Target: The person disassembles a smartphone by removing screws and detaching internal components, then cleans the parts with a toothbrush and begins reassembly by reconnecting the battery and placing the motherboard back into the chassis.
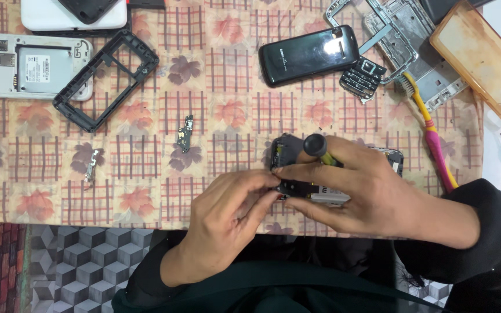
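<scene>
Both hands meet over an opened phone [297,174] on the tabletop [227,87]: left hand [227,217] pinches its edge, right hand [360,188] holds a screwdriver [318,148].

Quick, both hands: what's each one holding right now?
Left hand: fingertips pinched on the opened phone.
Right hand: closed on a screwdriver, also touching the phone.

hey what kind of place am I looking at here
Probably a small phone repair bench: a black phone frame, a loose keypad and a small circuit board lie on the patterned cloth, while the right hand holds a screwdriver.
</scene>
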